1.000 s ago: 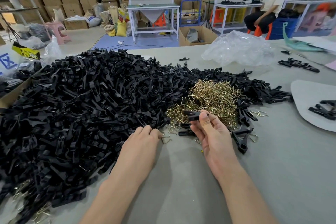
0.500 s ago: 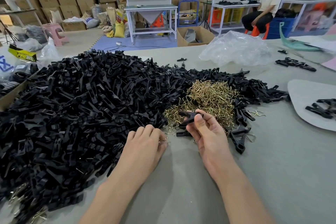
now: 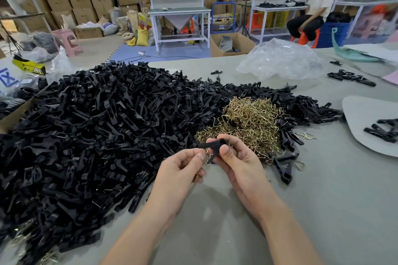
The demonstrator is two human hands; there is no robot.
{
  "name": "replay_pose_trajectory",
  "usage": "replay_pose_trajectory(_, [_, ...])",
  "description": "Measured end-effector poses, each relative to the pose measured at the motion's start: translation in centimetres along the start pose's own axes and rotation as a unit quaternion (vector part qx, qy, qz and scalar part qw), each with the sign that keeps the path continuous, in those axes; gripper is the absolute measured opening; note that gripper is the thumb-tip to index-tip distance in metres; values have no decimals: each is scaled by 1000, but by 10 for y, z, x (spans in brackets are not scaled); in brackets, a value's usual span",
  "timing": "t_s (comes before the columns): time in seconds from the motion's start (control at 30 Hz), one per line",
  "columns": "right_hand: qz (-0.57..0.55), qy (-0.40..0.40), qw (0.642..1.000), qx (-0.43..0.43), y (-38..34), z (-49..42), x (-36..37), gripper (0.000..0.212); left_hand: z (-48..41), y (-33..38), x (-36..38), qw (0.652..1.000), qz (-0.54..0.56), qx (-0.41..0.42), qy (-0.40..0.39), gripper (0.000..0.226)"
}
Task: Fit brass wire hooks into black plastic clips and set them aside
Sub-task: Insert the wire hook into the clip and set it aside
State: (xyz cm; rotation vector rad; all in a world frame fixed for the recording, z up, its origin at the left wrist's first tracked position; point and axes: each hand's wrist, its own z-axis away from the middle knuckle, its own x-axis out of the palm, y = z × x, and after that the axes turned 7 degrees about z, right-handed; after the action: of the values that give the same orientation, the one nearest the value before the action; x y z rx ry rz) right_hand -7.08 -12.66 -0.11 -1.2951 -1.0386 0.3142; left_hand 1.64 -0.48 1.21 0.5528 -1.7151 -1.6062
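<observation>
Right hand point(image 3: 239, 163) grips clip point(image 3: 212, 146), thumb on top. Left hand point(image 3: 181, 170) pinches hook point(image 3: 208, 157) at the clip's underside. Hands meet over tabletop point(image 3: 323, 200), just in front of hook pile point(image 3: 247, 122); clip heap point(image 3: 97, 135) to the left.

Left hand point(image 3: 181, 170) pinches a wire hook point(image 3: 208, 158); right hand point(image 3: 241, 163) grips a black clip point(image 3: 210, 145).

A flat grey table point(image 3: 215, 232) carries a heap of black plastic clips point(image 3: 97, 131) touching a mound of brass wire hooks point(image 3: 249, 122). Behind lies a crumpled clear bag point(image 3: 280, 60).
</observation>
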Motion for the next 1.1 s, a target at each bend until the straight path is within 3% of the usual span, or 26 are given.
replay_pose_trajectory(0.13, [17, -15, 1000, 3, 1, 0, 0, 28, -3, 1, -2, 999, 51, -2, 7, 12])
replay_pose_trajectory(0.33, [46, -40, 998, 4, 5, 1, -2, 25, -4, 2, -4, 998, 68, -13, -2, 33])
replay_pose_trajectory(0.47, [83, -33, 996, -14, 5, 2, -1, 24, -1, -1, -2, 998, 47, 9, 36, 30])
replay_pose_trajectory(0.6, [184, -16, 981, -53, 11, 3, 1, 20, 2, -9, 2, 993, 67, -32, 89, 27])
replay_pose_trajectory(0.73, [306, -1, 949, -78, 17, 7, 4, 27, 2, -14, 1, 994, 47, -38, 96, 27])
replay_pose_trajectory(0.87, [398, -8, 910, -119, 20, 10, 3, 31, 1, -15, 0, 998, -10, -38, 44, 74])
replay_pose_trajectory(0.93, [452, -6, 879, -154, 21, 11, 4, 27, 0, -16, 1, 999, -36, -27, 18, 86])
replay_pose_trajectory(1.0, [486, 6, 855, -180, 21, 13, 6, 24, -2, -15, 0, 999, -48, -16, 1, 89])
replay_pose_trajectory(1.1, [495, 16, 851, -176, 20, 13, 8, 21, -5, -15, -3, 999, -33, -17, -19, 86])
